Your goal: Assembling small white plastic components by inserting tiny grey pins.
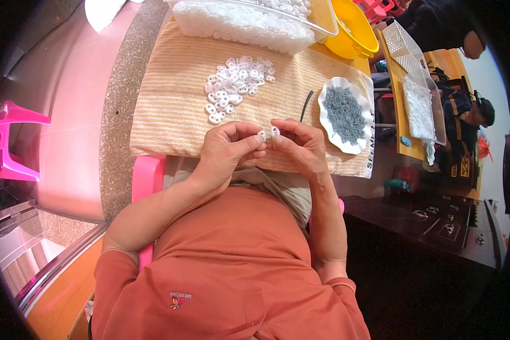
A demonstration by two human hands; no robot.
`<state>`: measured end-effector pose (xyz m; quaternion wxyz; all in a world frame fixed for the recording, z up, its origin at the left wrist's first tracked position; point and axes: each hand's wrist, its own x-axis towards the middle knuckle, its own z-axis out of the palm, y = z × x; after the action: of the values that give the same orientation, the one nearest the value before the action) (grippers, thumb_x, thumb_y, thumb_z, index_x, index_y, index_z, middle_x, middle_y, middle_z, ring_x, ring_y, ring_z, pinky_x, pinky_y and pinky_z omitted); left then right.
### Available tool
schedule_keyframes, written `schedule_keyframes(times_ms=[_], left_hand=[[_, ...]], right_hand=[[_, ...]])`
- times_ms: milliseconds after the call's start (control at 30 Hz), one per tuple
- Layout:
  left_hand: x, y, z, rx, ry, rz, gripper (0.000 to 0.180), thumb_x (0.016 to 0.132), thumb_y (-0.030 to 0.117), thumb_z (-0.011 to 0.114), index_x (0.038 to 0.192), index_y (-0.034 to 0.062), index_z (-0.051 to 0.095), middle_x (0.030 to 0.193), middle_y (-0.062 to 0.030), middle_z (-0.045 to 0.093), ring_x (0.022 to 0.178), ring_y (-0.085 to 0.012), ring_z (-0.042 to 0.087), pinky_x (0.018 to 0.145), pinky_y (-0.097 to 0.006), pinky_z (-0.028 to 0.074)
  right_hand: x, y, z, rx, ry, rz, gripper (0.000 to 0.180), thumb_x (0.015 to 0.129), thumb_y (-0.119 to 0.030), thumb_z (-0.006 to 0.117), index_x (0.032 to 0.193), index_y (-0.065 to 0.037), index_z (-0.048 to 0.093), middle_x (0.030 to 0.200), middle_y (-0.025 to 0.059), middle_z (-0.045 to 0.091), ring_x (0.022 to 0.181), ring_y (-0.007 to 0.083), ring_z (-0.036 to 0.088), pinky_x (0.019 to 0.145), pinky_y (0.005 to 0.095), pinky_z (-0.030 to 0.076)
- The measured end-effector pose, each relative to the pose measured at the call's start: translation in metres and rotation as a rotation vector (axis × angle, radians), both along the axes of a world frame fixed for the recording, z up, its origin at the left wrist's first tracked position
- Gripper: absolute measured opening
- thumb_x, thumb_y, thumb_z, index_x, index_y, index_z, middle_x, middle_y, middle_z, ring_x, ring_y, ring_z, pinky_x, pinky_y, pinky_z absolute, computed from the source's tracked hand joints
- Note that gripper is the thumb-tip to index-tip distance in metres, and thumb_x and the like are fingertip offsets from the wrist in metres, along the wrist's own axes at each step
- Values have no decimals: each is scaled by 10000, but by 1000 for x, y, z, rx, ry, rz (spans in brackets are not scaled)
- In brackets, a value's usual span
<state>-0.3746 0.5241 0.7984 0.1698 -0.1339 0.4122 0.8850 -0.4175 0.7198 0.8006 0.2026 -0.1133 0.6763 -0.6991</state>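
Close together over the near edge of the striped towel (pixel 175 85), both my hands pinch small parts. My left hand (pixel 230 148) is closed on a small white plastic piece with holes (pixel 262 134), between thumb and forefinger. My right hand (pixel 301 148) grips a similar white piece (pixel 275 131) between thumb and forefinger. A small gap shows between the two pieces. Beyond my hands lies a loose pile of the same white two-holed pieces (pixel 238 79). Right of them, a white scalloped dish (pixel 326 116) holds many small grey pieces (pixel 345 113), too fine to make out singly.
A thin black stick (pixel 307 106) lies left of the dish. At the back stand a clear bin (pixel 326 17) full of white pieces and a yellow basin (pixel 360 42). A pink stool (pixel 11 141) is on the left. Other people sit at a table (pixel 405 130) on the right.
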Motion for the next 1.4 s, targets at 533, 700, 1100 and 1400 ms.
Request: schedule_keyframes(times_ms=[533, 700, 1100, 1400], left_hand=[[-1, 0, 1, 25, 9, -13, 141, 877, 56, 646, 1009, 10, 624, 879, -66, 663, 751, -116, 654, 706, -241, 568], [-1, 0, 3, 25, 9, -16, 138, 877, 58, 648, 1002, 7, 623, 876, -67, 664, 748, -114, 654, 703, -238, 569], [-2, 0, 1, 11, 14, -8, 137, 878, 54, 645, 1004, 8, 619, 868, -65, 658, 739, -119, 656, 698, -241, 572], [-1, 0, -1, 1, 14, -9, 144, 876, 58, 647, 1008, 9, 618, 870, -62, 657, 741, -121, 655, 699, -243, 573]], right_hand=[[2, -5, -1, -22, -14, 5, 270, 872, -33, 661, 1130, 39, 624, 944, 47, 666, 837, 84, 619, 743, 215, 505], [2, -4, -1, -26, -47, 18, 293, 876, -6, 640, 1159, 57, 600, 1002, 96, 670, 896, 129, 641, 795, 244, 520], [2, -2, 0, -76, -59, -7, 298, 873, 10, 630, 1163, 64, 590, 1013, 127, 672, 894, 164, 658, 802, 276, 540], [3, -3, 1, -112, -62, -29, 301, 858, -22, 668, 1144, 48, 607, 961, 91, 675, 845, 127, 646, 740, 249, 540]])
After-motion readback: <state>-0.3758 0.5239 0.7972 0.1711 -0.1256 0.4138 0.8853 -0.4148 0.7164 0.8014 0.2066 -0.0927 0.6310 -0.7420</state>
